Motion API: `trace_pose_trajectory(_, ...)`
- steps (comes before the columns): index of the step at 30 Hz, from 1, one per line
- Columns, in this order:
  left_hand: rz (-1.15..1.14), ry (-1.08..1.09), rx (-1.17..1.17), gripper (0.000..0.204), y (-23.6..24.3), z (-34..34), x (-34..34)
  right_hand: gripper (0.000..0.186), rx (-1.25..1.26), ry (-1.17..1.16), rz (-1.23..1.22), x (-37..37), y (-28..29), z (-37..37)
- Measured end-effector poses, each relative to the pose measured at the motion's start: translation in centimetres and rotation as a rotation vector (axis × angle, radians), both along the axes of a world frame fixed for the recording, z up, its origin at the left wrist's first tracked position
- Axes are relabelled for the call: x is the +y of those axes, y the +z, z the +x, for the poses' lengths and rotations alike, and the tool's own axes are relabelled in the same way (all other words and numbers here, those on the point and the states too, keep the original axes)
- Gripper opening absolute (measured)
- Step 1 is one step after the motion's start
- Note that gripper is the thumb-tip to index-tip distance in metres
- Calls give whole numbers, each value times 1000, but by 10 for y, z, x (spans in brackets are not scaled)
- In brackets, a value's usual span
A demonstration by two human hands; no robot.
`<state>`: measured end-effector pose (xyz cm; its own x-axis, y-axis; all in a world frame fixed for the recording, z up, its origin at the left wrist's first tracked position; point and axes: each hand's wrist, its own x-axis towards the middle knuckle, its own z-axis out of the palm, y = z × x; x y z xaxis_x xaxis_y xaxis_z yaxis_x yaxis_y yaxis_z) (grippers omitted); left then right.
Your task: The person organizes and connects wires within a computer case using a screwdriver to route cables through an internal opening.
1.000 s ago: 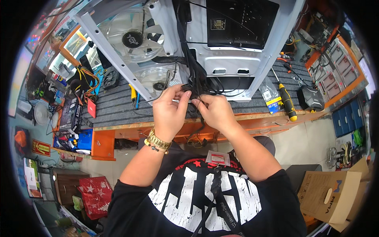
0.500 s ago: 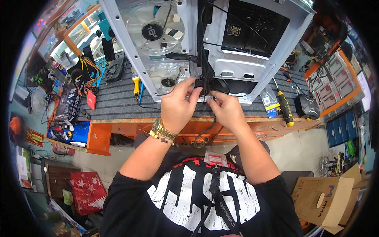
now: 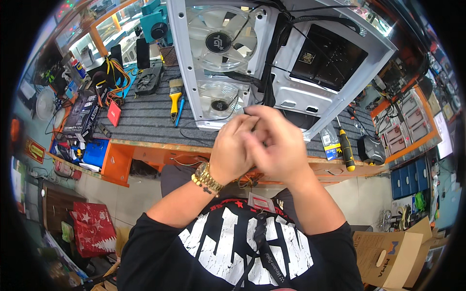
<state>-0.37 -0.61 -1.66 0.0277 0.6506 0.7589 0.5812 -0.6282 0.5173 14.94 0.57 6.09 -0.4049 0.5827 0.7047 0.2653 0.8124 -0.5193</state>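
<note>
Left hand [image 3: 232, 149] and right hand [image 3: 282, 145] meet mid-frame, both curled; whether they grip anything, I cannot tell. Upper centre, the black cable bundle [image 3: 274, 46] runs lengthwise up the white case [image 3: 289, 87], above the hands, nearer the right.

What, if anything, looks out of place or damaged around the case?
I see nothing spilled or broken. One thing looks stray: a thin cable lying loose on the mat at the lower left of the case, apart from the thick bundle inside. The left hand and blurred right hand overlap, hiding anything between them.
</note>
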Motion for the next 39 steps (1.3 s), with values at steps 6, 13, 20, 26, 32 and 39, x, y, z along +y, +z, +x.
trace_pose_trajectory(6,-33,-147,-18,50,-8,2,-10,39,-498,-139,201,4,1,-54)
trace_pose_trajectory(13,49,-7,185,55,-28,3,-16,24,-429,-3,43,-20,28,2)
trace_pose_trajectory(20,-83,-14,245,80,-24,17,-42,50,17,311,-575,-5,46,64)
trace_pose_trajectory(26,-17,-158,204,62,-42,4,-54,25,111,31,-519,27,33,60)
trace_pose_trajectory(32,122,-87,55,33,-37,-22,-50,22,230,4,-542,33,43,54)
trace_pose_trajectory(39,-3,-28,-98,68,-42,-27,-28,21,169,-119,-511,31,47,61)
